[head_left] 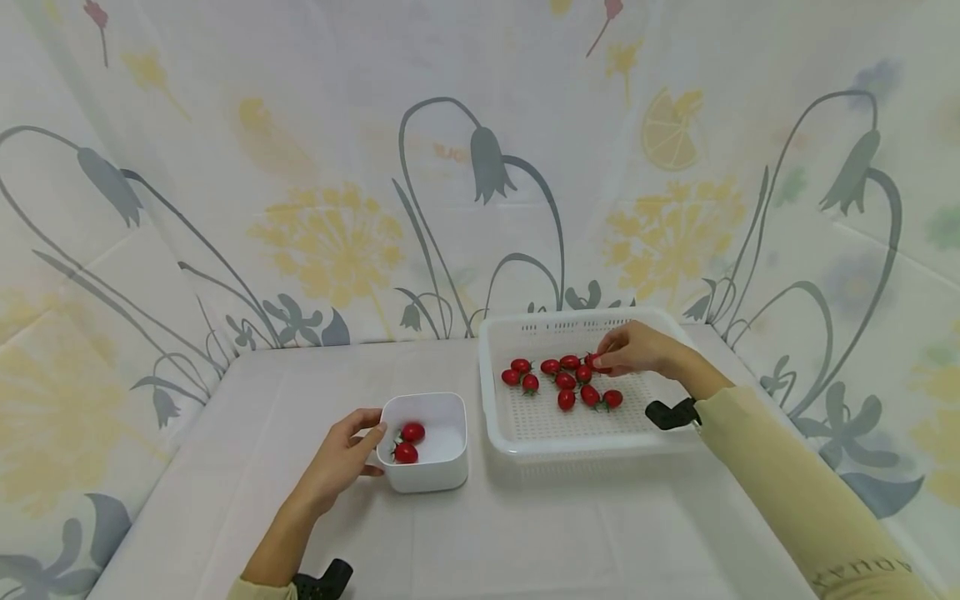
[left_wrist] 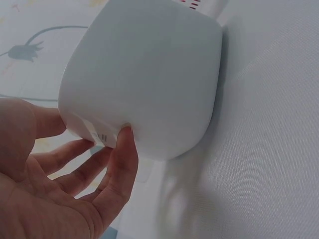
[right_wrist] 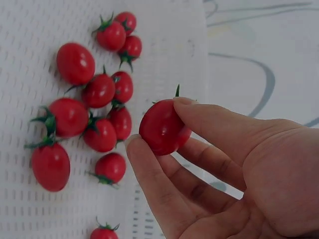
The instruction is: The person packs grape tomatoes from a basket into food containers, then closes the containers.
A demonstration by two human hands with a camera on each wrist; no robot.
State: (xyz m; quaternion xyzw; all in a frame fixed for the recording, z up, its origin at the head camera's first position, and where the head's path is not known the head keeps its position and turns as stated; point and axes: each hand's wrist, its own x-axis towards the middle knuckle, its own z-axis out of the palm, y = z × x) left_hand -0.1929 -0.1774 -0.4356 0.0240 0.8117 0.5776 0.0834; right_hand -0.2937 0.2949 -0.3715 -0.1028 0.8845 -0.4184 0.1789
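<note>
A white perforated tray [head_left: 525,433] holds several red cherry tomatoes [head_left: 566,382] [right_wrist: 99,92]. My right hand [head_left: 609,360] [right_wrist: 159,127] hovers over the tray and pinches one cherry tomato [right_wrist: 162,127] between thumb and fingers. To the tray's left stands a small white bowl [head_left: 427,471] [left_wrist: 144,74] with two tomatoes [head_left: 408,442] inside. My left hand [head_left: 352,446] [left_wrist: 99,164] rests against the bowl's left side, thumb on its rim, fingers lightly curved on its wall.
The table [head_left: 525,533] is covered in a white cloth. A floral curtain [head_left: 337,208] backs and flanks it. Black wrist camera mounts [head_left: 671,412] [head_left: 326,579] sit on both forearms.
</note>
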